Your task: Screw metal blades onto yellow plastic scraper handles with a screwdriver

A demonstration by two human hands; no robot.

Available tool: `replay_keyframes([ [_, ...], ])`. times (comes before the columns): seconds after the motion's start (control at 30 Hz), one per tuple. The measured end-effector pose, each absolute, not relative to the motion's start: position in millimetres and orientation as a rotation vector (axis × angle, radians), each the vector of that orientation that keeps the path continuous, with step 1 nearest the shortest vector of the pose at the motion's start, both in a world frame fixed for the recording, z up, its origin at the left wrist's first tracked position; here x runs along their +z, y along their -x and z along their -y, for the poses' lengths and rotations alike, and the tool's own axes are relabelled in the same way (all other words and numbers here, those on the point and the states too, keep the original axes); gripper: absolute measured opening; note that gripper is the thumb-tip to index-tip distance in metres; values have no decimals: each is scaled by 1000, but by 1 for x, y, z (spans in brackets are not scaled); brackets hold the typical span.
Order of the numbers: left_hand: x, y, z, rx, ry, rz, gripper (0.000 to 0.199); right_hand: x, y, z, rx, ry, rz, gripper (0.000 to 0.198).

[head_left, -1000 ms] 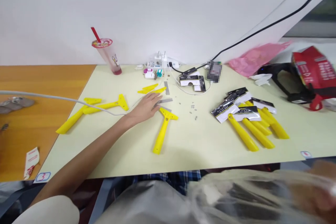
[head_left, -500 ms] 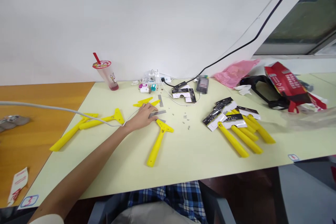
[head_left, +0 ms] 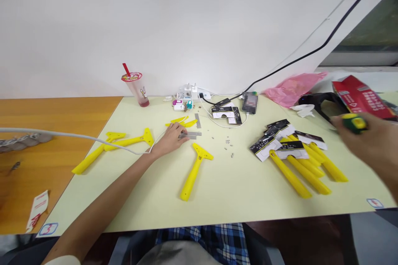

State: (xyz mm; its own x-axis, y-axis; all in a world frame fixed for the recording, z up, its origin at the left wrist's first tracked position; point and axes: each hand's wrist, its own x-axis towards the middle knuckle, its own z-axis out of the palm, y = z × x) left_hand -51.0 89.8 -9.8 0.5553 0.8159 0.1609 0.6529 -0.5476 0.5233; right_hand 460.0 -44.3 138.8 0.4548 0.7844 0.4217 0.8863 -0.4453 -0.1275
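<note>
My left hand [head_left: 169, 140] is over the middle of the table, thumb and fingers closed at the near end of a flat grey metal blade [head_left: 194, 134]. A second strip lies right against that blade. Just nearer to me is a yellow scraper handle [head_left: 193, 176] with a wide triangular head. Beyond the fingers lie yellow plastic head pieces [head_left: 182, 121] and another metal blade [head_left: 198, 121]. At the far right my right hand [head_left: 360, 143], blurred, grips a green-and-yellow-handled tool [head_left: 355, 123]; its far end cannot be made out. Small metal screws [head_left: 228, 141] are scattered right of the scraper.
Carded yellow scrapers [head_left: 298, 174] are piled at right. Two more scrapers [head_left: 124, 142] lie left under a grey cable [head_left: 77, 136]. A cup with a straw [head_left: 138, 90], a power strip [head_left: 192, 93], a pink bag [head_left: 292, 89] and a red box [head_left: 363, 97] stand along the back.
My right hand has come into view at the right, holding the green-and-yellow-handled tool. My left hand stays by the blades. The view has turned slightly right.
</note>
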Motion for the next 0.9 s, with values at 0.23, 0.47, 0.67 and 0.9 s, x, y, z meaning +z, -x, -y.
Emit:
replay_keyframes([
  [0.23,-11,52,-96,538,-2285,-1167,25,73,-288,34,436,1759,1894,21],
  [0.47,-5,54,-95,533,-2257,-1177,24,28,-209,7,676,1776,2330,49],
  [0.67,2,53,-102,502,-2258,-1154,24,32,-202,-10,862,1803,2355,53],
  [0.9,5,56,-103,485,-2230,-1148,29,40,-199,-17,998,1764,2273,41],
])
